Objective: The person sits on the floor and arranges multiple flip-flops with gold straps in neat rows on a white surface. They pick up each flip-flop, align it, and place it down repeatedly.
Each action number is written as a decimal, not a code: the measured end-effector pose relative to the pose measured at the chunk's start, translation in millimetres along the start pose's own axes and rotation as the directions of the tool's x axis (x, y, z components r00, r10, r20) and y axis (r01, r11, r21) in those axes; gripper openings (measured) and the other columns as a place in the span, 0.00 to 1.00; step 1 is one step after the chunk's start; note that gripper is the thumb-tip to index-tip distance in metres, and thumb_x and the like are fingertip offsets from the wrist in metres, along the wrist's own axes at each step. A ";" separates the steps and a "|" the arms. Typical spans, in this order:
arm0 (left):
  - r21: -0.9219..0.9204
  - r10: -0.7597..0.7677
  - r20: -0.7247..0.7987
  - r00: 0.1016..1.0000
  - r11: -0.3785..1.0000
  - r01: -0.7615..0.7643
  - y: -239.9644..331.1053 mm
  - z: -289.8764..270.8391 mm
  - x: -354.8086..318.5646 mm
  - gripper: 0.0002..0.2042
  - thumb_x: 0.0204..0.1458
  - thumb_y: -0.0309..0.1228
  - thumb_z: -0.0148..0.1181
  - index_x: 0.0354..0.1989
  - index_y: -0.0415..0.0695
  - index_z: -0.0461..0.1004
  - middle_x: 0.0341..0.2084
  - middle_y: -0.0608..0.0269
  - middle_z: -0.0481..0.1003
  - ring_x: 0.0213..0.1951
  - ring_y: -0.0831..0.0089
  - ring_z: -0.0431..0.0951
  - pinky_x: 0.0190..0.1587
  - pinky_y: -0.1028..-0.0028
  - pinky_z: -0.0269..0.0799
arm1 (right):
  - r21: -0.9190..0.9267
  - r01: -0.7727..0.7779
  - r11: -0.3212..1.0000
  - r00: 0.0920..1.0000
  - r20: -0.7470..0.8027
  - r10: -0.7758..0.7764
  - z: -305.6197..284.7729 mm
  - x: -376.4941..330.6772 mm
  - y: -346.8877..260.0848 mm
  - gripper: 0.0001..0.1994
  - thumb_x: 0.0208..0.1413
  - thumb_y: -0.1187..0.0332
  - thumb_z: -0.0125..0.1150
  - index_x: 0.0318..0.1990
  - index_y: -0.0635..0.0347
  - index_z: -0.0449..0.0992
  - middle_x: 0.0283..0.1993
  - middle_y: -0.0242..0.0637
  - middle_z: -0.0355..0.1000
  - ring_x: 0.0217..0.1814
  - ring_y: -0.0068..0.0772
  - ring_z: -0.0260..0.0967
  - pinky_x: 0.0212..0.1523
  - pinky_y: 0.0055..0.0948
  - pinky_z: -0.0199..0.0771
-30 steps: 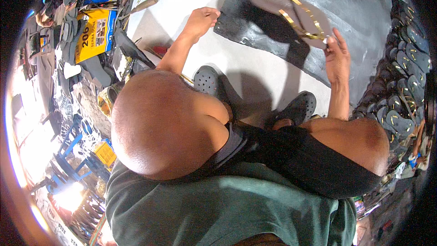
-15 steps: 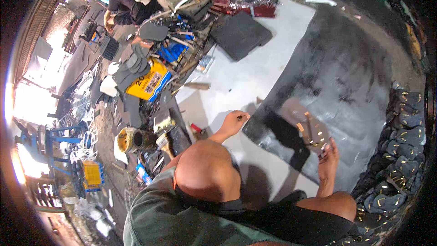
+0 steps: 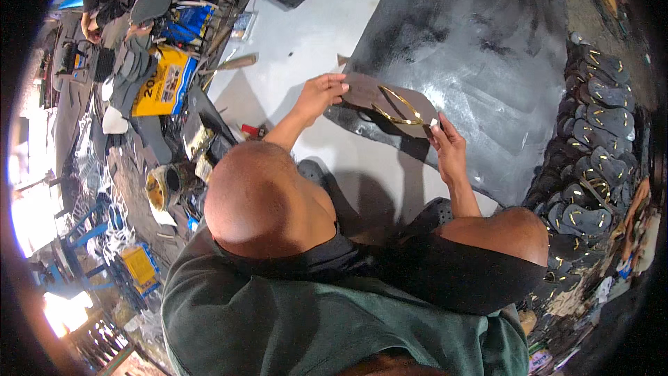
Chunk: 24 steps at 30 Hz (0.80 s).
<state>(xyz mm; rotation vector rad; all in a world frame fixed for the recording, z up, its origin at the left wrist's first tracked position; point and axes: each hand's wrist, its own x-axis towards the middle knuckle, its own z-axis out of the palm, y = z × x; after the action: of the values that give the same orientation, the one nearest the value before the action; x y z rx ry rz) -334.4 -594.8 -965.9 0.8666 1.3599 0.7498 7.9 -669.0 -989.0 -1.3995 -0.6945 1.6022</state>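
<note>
A brown flip-flop (image 3: 396,106) with shiny gold straps is held up between my two hands, its strap side facing up. My left hand (image 3: 320,99) pinches one end of the sole with fingers and thumb. At the opposite end, where the straps meet, my right hand (image 3: 450,147) grips the edge, and a small white spot shows by its fingertips. Below the flip-flop lies a large black sheet (image 3: 480,63), on which its shadow partly falls. Part of a white sheet (image 3: 306,35) shows under and beside the black one.
Dark sandals with gold straps (image 3: 598,136) are piled along the right. On the left are a yellow bag (image 3: 163,83), a stained can (image 3: 165,184), a wooden-handled tool (image 3: 238,62) and a small red object (image 3: 250,129). Another person (image 3: 104,0) is at the far left.
My left hand, earlier apart from the flip-flop with a small dark thing at its fingers, now grips one end. The flip-flop has turned, bringing its gold straps into view. The view has shifted.
</note>
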 end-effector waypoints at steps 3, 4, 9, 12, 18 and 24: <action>0.085 0.025 -0.078 0.997 0.996 -0.018 -3.1 -16.1 -1.1 0.23 0.55 0.36 0.68 0.56 0.36 0.76 0.45 0.58 0.80 0.44 0.72 0.78 0.46 0.71 0.76 | -0.106 -0.006 0.994 0.992 0.124 0.019 12.8 -13.2 -5.0 0.28 0.65 0.69 0.58 0.71 0.63 0.60 0.65 0.46 0.66 0.63 0.37 0.68 0.58 0.34 0.76; 0.124 0.039 -0.104 0.994 0.992 -0.026 -4.3 -20.6 -2.6 0.23 0.54 0.37 0.69 0.55 0.36 0.77 0.44 0.57 0.80 0.44 0.71 0.78 0.45 0.71 0.76 | -0.125 -0.050 0.991 0.986 0.152 0.069 12.0 -12.6 1.7 0.27 0.65 0.71 0.57 0.71 0.64 0.60 0.63 0.45 0.67 0.61 0.34 0.68 0.55 0.31 0.79; 0.259 0.010 -0.089 0.996 0.966 0.014 -0.2 -17.9 -5.3 0.20 0.51 0.38 0.72 0.47 0.36 0.81 0.34 0.58 0.81 0.34 0.71 0.79 0.39 0.73 0.76 | -0.252 -0.074 0.965 0.996 0.034 0.086 16.7 -13.5 9.6 0.26 0.66 0.70 0.58 0.70 0.61 0.63 0.51 0.36 0.71 0.52 0.26 0.70 0.52 0.28 0.79; 0.302 0.014 -0.087 0.996 0.953 0.013 -9.8 -17.9 -4.5 0.20 0.51 0.38 0.72 0.46 0.35 0.81 0.32 0.60 0.81 0.31 0.75 0.78 0.36 0.76 0.75 | -0.294 -0.094 0.951 0.996 -0.019 0.093 14.5 -16.2 12.3 0.25 0.66 0.69 0.58 0.69 0.61 0.64 0.45 0.32 0.73 0.48 0.22 0.71 0.50 0.27 0.78; 0.345 0.044 -0.119 0.992 0.939 -0.001 -18.6 -19.0 -7.6 0.21 0.49 0.39 0.73 0.46 0.36 0.81 0.32 0.60 0.82 0.30 0.77 0.77 0.36 0.76 0.74 | -0.290 -0.055 0.955 0.998 0.003 0.059 13.6 -12.0 27.2 0.25 0.65 0.66 0.60 0.68 0.61 0.66 0.44 0.32 0.74 0.45 0.22 0.72 0.48 0.24 0.75; 0.387 0.020 -0.117 0.993 0.922 0.027 -15.8 -13.5 -4.9 0.22 0.49 0.40 0.72 0.48 0.37 0.81 0.34 0.59 0.82 0.33 0.75 0.79 0.39 0.75 0.75 | -0.323 -0.048 0.945 0.998 0.013 0.055 2.4 -5.5 35.1 0.27 0.62 0.61 0.65 0.66 0.59 0.69 0.48 0.39 0.73 0.47 0.27 0.72 0.45 0.27 0.77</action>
<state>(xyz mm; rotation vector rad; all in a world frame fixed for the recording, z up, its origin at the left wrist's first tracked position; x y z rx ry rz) -348.9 -605.7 -977.2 1.1435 1.6491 0.5407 -3.2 -689.7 -1015.7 -1.6475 -0.9750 1.5964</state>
